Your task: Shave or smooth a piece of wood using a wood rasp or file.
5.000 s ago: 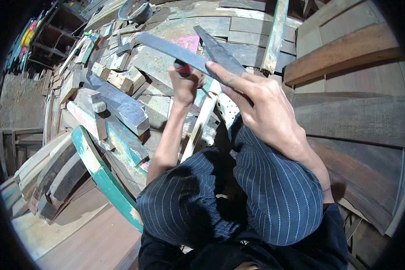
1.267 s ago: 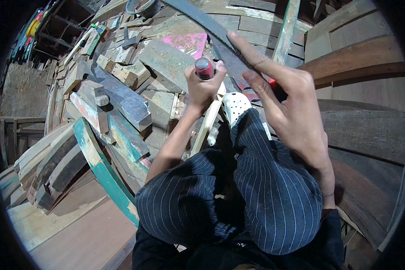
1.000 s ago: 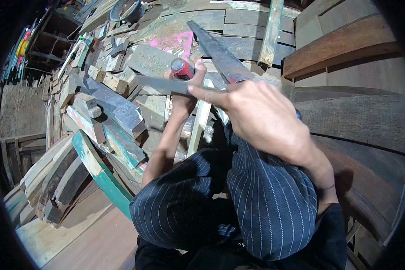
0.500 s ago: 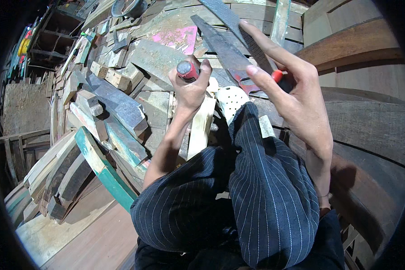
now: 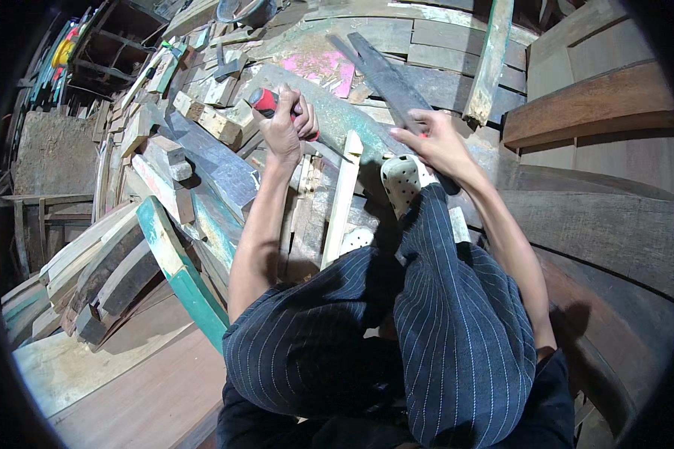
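My left hand [image 5: 283, 123] is closed around the red-and-black handle of a chisel [image 5: 265, 102]. Its metal shank slants down to the right, close to the notched end of a pale wood strip [image 5: 341, 198]. That strip runs away from me between my legs. On the right, my right hand [image 5: 440, 146] is closed on a long dark flat file [image 5: 386, 78], thumb and fingers at its near part. A hand saw [image 5: 341, 46] lies partly hidden under the file. My white perforated clog [image 5: 399, 183] rests just below the right hand.
Wood offcuts [image 5: 216, 123] and a dark metal-grey beam [image 5: 213, 161] crowd the left. A green-painted curved piece [image 5: 191, 288] leans near my left knee. Curved boards [image 5: 591, 108] stand at right. A hammer [image 5: 225, 66], pink sheet [image 5: 341, 75] and bucket [image 5: 247, 13] are farther off.
My right hand has moved down and farther away with the file, its fingers drawn in. My left hand has shifted left, tilting the chisel so its shank shows.
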The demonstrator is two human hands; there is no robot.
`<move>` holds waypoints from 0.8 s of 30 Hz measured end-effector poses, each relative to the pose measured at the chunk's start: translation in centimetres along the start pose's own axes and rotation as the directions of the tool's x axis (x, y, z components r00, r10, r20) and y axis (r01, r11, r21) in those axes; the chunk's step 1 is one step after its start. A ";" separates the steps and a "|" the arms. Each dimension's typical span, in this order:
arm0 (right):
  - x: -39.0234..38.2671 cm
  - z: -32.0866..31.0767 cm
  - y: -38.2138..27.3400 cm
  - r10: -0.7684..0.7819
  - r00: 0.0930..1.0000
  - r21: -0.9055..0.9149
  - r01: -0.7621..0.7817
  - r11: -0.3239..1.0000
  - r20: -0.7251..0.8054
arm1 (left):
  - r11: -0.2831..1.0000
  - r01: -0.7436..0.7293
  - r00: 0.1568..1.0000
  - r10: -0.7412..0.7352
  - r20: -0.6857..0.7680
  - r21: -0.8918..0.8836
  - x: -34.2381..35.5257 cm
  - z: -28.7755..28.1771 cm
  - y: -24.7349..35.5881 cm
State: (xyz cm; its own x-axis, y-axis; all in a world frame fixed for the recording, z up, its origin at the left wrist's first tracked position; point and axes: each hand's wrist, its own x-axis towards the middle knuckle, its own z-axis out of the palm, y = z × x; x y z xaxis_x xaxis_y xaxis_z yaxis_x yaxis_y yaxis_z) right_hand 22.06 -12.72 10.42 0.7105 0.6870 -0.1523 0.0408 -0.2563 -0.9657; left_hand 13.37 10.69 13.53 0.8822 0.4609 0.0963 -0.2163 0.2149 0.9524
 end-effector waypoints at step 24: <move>10.2 5.3 7.7 -0.089 0.842 -0.275 0.271 0.922 0.532 | 0.922 0.123 0.992 -0.124 0.021 -0.366 2.7 -5.1 0.8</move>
State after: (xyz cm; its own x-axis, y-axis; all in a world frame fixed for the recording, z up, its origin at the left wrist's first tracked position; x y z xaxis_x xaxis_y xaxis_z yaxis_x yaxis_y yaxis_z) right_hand 25.92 -4.06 0.26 0.2212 0.9630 -0.1539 0.4238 -0.2370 -0.8742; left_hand 13.47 16.51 13.12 0.9108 0.4124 -0.0169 -0.2438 0.5705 0.7843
